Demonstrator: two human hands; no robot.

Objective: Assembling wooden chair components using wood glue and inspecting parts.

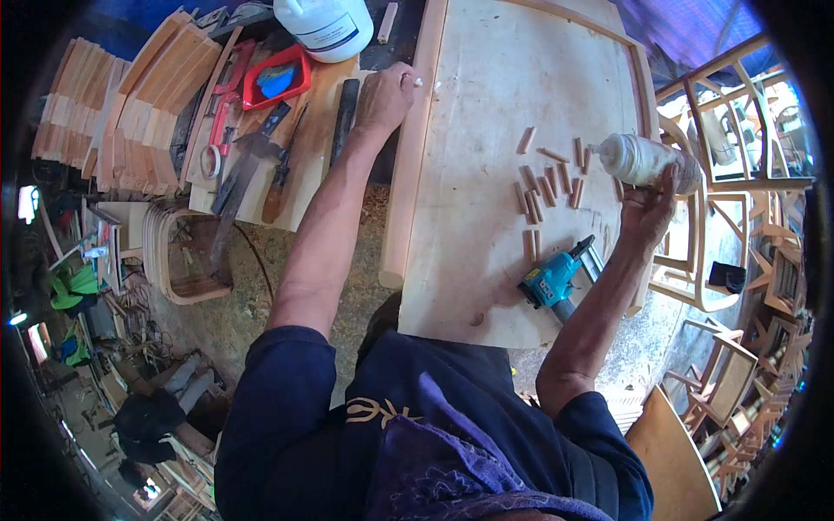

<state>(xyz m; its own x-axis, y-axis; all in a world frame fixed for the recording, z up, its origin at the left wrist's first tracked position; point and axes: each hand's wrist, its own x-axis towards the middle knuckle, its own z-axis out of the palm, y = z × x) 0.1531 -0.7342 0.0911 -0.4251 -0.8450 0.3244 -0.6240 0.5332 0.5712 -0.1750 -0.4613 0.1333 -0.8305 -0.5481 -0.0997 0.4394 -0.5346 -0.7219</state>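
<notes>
While the left hand (383, 97) presses flat on the curved wooden rail (410, 165) at the board's (486, 113) edge, right hand (647, 208) clutching a glue bottle (643, 161) above the scattered dowels (547, 182), nail gun (556, 278) nearby.

Blue nail gun (554, 280), red tray (276, 76), white jug (326, 26), stacked wooden slats (130, 95)

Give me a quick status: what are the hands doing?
Left hand on wooden rail. Right hand gripping glue bottle. Dowels and nail gun on board.
</notes>
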